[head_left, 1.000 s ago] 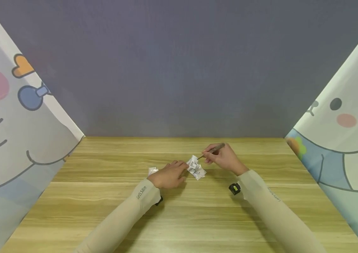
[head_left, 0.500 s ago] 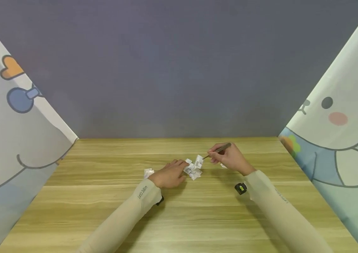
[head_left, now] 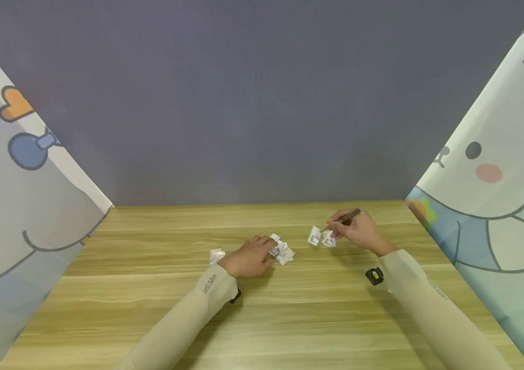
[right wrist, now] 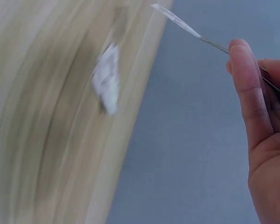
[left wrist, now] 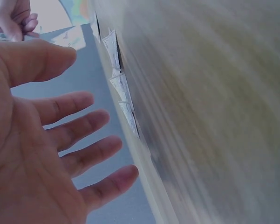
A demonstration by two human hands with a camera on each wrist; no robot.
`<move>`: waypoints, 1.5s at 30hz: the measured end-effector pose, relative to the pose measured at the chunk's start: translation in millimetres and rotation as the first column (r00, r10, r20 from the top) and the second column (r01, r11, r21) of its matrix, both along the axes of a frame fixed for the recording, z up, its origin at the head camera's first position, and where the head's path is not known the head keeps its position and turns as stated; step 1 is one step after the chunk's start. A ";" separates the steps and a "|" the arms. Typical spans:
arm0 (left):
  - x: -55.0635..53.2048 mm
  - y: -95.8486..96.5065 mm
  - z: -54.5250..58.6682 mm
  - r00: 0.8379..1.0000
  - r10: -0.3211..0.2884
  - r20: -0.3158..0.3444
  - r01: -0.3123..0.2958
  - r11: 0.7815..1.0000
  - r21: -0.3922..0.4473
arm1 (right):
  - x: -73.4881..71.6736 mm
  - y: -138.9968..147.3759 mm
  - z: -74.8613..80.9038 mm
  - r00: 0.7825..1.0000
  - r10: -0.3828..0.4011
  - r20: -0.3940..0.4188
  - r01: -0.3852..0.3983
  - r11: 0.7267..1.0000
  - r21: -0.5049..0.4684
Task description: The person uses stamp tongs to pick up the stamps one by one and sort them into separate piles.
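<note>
My right hand [head_left: 359, 232] pinches a pair of dark tweezers [head_left: 349, 216]. From their tip a small white printed packet [head_left: 315, 236] hangs by its edge; the right wrist view shows this packet [right wrist: 177, 20] well above the table. Under and beside those fingertips lie white packets [head_left: 329, 239], blurred in the right wrist view. At the middle, my left hand [head_left: 249, 258] spreads its fingers over a small pile of similar packets [head_left: 284, 253], fingertips right at its left edge. Its palm and loosely straight fingers [left wrist: 84, 158] hold nothing in the left wrist view.
A few more white packets [head_left: 217, 256] lie left of my left wrist. All of it is on a wood-grain table [head_left: 262, 329], with a grey wall [head_left: 262, 103] behind and cartoon-printed panels [head_left: 498, 216] at both sides. Black camera mounts [head_left: 375, 276] sit at the wrists.
My right hand has moved right, drawing a packet off the middle pile with the tweezers towards the packets at the right. The left hand stays by the pile.
</note>
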State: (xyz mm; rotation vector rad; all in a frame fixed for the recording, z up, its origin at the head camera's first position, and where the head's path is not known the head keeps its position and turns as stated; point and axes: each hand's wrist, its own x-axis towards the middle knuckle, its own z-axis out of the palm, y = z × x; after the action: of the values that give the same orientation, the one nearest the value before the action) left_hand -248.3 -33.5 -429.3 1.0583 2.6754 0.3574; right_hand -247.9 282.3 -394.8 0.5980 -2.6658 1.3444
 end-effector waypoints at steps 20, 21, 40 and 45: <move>2.3 -0.3 -2.8 1.000 0.003 0.025 -0.003 1.000 -0.005 | -9.7 39.0 -27.4 0.991 -0.081 0.108 0.077 0.996 0.036; 2.4 -0.6 -2.8 1.000 0.004 0.027 -0.003 1.000 -0.003 | -9.4 39.5 -29.2 0.991 -0.082 0.107 0.079 0.996 0.035; 0.9 -6.9 -2.5 0.999 -0.017 0.027 0.017 1.000 -0.012 | -0.4 13.5 -23.5 0.997 -0.065 0.034 0.064 0.998 0.019; 3.9 -6.6 -1.9 0.999 -0.026 0.026 0.027 0.999 -0.027 | 2.7 -11.7 -24.0 0.998 0.017 0.066 -0.017 1.000 0.004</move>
State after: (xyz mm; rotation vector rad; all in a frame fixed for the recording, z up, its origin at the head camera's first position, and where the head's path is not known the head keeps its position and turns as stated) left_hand -244.4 -40.1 -431.2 1.0728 2.6330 0.3263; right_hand -245.2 270.6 -418.8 0.5889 -2.7223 1.3857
